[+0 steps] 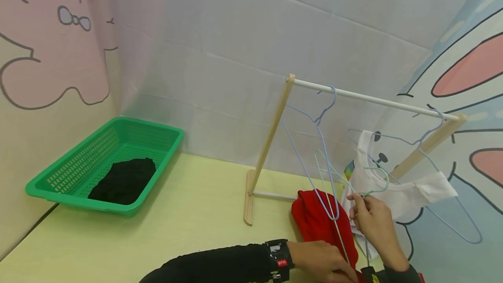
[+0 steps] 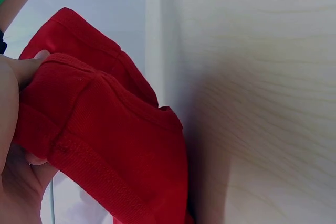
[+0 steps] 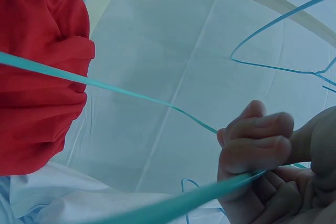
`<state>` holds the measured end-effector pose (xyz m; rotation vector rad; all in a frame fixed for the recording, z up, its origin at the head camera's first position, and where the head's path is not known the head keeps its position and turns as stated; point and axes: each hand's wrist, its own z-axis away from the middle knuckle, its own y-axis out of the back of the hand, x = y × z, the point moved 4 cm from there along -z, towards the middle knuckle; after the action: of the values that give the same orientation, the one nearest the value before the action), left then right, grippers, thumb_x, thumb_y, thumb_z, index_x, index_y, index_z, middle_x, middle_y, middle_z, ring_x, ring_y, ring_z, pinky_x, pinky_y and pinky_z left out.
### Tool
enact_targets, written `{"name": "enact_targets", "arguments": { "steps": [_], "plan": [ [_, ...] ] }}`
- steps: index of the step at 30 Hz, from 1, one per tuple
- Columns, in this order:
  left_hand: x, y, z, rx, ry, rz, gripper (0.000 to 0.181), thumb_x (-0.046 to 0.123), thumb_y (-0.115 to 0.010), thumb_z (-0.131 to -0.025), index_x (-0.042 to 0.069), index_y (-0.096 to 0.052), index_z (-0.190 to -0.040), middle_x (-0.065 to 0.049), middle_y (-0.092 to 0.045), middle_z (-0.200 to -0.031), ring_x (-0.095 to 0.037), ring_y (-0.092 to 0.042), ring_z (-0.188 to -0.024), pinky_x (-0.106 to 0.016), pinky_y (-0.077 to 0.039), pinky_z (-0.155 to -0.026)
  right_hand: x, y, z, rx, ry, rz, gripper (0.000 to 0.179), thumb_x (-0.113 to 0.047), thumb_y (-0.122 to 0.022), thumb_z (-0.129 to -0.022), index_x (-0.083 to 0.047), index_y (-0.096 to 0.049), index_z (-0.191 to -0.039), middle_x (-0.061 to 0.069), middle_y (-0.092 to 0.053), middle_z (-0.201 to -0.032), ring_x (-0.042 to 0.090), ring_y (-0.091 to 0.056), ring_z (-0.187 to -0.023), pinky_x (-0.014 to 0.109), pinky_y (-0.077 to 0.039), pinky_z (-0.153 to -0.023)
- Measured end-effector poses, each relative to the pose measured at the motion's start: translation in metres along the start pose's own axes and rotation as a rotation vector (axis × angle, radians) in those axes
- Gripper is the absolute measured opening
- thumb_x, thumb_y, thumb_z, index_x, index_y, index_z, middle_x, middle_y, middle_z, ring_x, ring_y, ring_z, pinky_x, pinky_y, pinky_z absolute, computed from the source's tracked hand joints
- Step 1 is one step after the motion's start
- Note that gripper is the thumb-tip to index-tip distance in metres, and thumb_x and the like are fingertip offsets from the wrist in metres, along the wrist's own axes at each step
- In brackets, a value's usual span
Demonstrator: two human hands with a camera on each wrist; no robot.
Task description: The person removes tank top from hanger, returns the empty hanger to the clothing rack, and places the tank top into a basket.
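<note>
My right hand (image 1: pixel 375 222) grips a mint-green wire hanger (image 1: pixel 340 230) just below its hook. One hanger arm passes in front of a bunched red garment (image 1: pixel 314 213). In the right wrist view, the fingers (image 3: pixel 257 150) curl around the hanger's neck. My left hand (image 1: pixel 324 260), low in the head view, holds the red garment. The left wrist view shows the fabric (image 2: pixel 115 135) pinched near a seamed edge, thumb on one side and fingers on the other. A white garment (image 1: pixel 404 195) hangs on a blue hanger (image 1: pixel 467 230) behind my right hand.
A wooden-sided rack (image 1: pixel 271 139) with a white bar (image 1: pixel 373 99) stands on the pale yellow tabletop (image 1: pixel 200 204). A bare lavender hanger (image 1: pixel 292 143) hangs from it, in front of the red garment. A green basket (image 1: pixel 173 143) at left contains a black garment (image 1: pixel 123 180).
</note>
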<state>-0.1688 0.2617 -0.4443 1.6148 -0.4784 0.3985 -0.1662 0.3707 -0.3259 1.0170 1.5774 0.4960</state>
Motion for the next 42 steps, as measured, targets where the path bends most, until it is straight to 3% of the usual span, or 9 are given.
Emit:
{"name": "enact_targets", "arguments": {
  "steps": [7,13,20,28,33,42],
  "plan": [
    [-0.002,-0.006,0.002,-0.012,0.030,-0.012,0.035,0.019,-0.065,-0.109,0.018,-0.071,-0.143,0.014,-0.076,-0.116,0.013,-0.060,-0.092,-0.001,-0.041,-0.088,0.003,-0.002,0.000,0.000,0.000,0.003,0.036,-0.023,-0.048,-0.116,0.006,-0.070,-0.113,0.006,-0.061,-0.066,0.012,-0.050,-0.046,0.028,-0.043,-0.045],
    [0.000,-0.008,0.005,-0.006,-0.024,-0.089,0.033,0.017,-0.063,-0.110,0.017,-0.072,-0.141,0.014,-0.076,-0.113,0.014,-0.057,-0.091,-0.001,-0.040,-0.088,0.003,-0.001,0.000,0.009,0.016,0.023,0.037,-0.024,-0.048,-0.116,0.005,-0.071,-0.110,0.004,-0.060,-0.063,0.012,-0.050,-0.046,0.029,-0.043,-0.046],
    [0.000,-0.011,0.007,-0.029,-0.018,-0.068,0.036,0.014,-0.064,-0.109,0.015,-0.069,-0.145,0.012,-0.076,-0.114,0.012,-0.058,-0.092,-0.001,-0.040,-0.088,0.001,0.000,-0.001,0.035,0.020,0.013,0.036,-0.022,-0.048,-0.116,0.005,-0.070,-0.108,0.004,-0.060,-0.062,0.012,-0.050,-0.046,0.029,-0.043,-0.045],
    [-0.003,-0.017,0.009,-0.043,0.004,-0.080,0.032,0.015,-0.063,-0.110,0.014,-0.072,-0.141,0.012,-0.073,-0.099,0.009,-0.057,-0.084,-0.002,-0.040,-0.078,0.002,0.001,-0.003,0.067,0.022,0.022,0.041,-0.028,-0.046,-0.117,0.003,-0.070,-0.105,0.003,-0.057,-0.058,0.013,-0.049,-0.044,0.029,-0.043,-0.047],
    [-0.006,-0.016,0.013,-0.034,-0.005,-0.098,0.028,0.016,-0.064,-0.110,0.016,-0.075,-0.135,0.013,-0.072,-0.097,0.010,-0.057,-0.084,-0.001,-0.040,-0.080,0.003,0.006,-0.001,0.108,0.029,0.033,0.041,-0.029,-0.046,-0.117,0.001,-0.072,-0.107,0.002,-0.059,-0.059,0.012,-0.049,-0.043,0.027,-0.042,-0.050],
    [-0.008,-0.015,0.016,-0.028,0.005,-0.099,0.029,0.017,-0.062,-0.110,0.018,-0.075,-0.137,0.015,-0.073,-0.101,0.012,-0.058,-0.085,-0.001,-0.041,-0.084,0.003,0.006,-0.001,0.111,0.033,0.053,0.039,-0.027,-0.047,-0.116,0.002,-0.072,-0.107,0.002,-0.060,-0.063,0.010,-0.048,-0.049,0.028,-0.039,-0.047]
  ]
}}
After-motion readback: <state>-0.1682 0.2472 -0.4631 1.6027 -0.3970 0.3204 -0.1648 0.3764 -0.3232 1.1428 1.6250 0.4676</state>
